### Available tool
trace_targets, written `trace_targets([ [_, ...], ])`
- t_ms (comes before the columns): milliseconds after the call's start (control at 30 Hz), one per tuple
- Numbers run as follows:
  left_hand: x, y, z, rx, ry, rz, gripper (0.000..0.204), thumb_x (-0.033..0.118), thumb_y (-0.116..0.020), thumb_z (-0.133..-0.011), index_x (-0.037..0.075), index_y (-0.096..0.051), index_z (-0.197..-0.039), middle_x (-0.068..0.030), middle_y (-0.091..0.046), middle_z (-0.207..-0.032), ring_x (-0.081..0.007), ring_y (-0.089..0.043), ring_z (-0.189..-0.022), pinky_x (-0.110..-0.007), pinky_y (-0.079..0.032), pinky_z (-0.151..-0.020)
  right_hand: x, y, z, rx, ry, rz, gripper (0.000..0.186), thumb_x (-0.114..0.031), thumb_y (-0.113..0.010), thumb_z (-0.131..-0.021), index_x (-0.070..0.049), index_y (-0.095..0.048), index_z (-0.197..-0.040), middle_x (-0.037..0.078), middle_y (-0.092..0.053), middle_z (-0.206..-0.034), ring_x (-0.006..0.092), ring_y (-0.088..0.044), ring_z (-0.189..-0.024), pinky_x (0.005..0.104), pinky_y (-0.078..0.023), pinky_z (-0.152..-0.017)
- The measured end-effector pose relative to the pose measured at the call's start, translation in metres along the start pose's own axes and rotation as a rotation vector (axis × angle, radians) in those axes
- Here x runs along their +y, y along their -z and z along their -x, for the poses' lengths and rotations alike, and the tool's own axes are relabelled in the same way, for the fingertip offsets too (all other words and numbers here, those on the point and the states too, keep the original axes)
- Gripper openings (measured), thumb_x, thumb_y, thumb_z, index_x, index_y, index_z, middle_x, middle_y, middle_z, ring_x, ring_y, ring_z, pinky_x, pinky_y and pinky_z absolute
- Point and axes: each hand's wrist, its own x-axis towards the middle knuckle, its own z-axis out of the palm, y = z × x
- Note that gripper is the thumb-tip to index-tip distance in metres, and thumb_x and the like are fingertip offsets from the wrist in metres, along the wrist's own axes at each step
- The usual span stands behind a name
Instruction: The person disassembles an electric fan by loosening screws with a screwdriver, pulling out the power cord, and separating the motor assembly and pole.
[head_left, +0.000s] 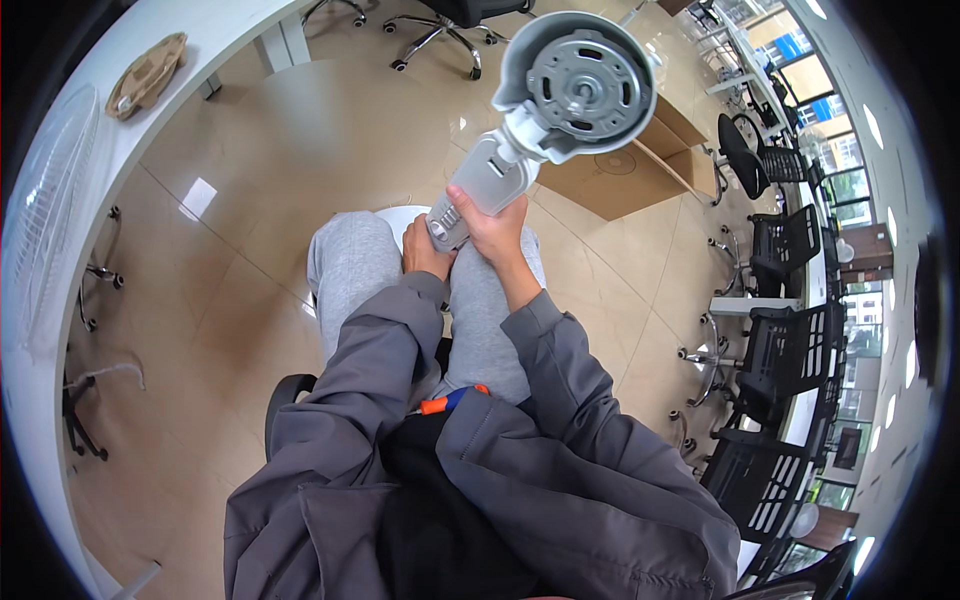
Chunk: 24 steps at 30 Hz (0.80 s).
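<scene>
A light grey appliance handle (508, 172) with buttons is topped by a round metal motor part (586, 88) in a housing, tilted away from me between my knees. My left hand (422, 250) grips the lower end of the handle. My right hand (498, 232) holds its right side higher up, thumb over the front. An orange and blue tool handle (445, 402) lies in my lap, partly hidden by my jacket.
An open cardboard box (600, 190) is on the tiled floor ahead. A curved white desk (225, 45) on the left bears a fan grille (55, 190) and a brown cardboard piece (147, 75). Office chairs (780, 350) line the right; another (450, 25) stands ahead.
</scene>
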Motion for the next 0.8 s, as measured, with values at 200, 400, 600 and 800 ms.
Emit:
trace_targets([
  [200,0.03,0.005,-0.002,0.181,-0.161,0.113,0.074,0.005,-0.089,-0.057,0.001,-0.056,-0.123,-0.0189,-0.063,-0.11,-0.0404,-0.058,-0.105,-0.046,-0.049,-0.092,-0.016,0.011,-0.02,0.108,0.256,0.022,0.032,-0.013,-0.084,-0.081,0.001,-0.066,-0.104,0.006,-0.07,-0.089,0.0158,-0.066,-0.08,0.031,-0.054,-0.074],
  [400,0.057,0.028,-0.004,0.136,-0.098,0.487,0.061,0.01,-0.089,-0.062,0.005,-0.064,-0.118,-0.0143,-0.069,-0.105,-0.0325,-0.067,-0.099,-0.038,-0.052,-0.091,-0.089,0.032,-0.057,0.064,0.332,-0.017,0.033,-0.007,-0.083,-0.082,0.003,-0.065,-0.108,0.008,-0.07,-0.092,0.0165,-0.067,-0.079,0.0306,-0.054,-0.075],
  [600,0.016,-0.008,-0.001,0.005,0.023,0.314,0.027,0.012,-0.08,-0.077,0.004,-0.067,-0.1,-0.0154,-0.068,-0.106,-0.0378,-0.063,-0.104,-0.043,-0.05,-0.092,-0.156,0.043,-0.076,0.064,0.293,-0.257,0.041,0.001,-0.077,-0.082,0.007,-0.058,-0.118,0.018,-0.068,-0.095,0.0275,-0.071,-0.082,0.0396,-0.06,-0.079],
  [800,0.029,-0.017,0.011,0.167,0.058,0.294,0.027,0.0,-0.072,-0.083,0.001,-0.065,-0.109,-0.0183,-0.068,-0.108,-0.0393,-0.064,-0.102,-0.043,-0.051,-0.088,-0.178,0.046,-0.087,0.052,0.296,-0.243,0.04,0.0,-0.07,-0.084,0.01,-0.054,-0.119,0.025,-0.066,-0.098,0.0356,-0.071,-0.084,0.0479,-0.062,-0.082],
])
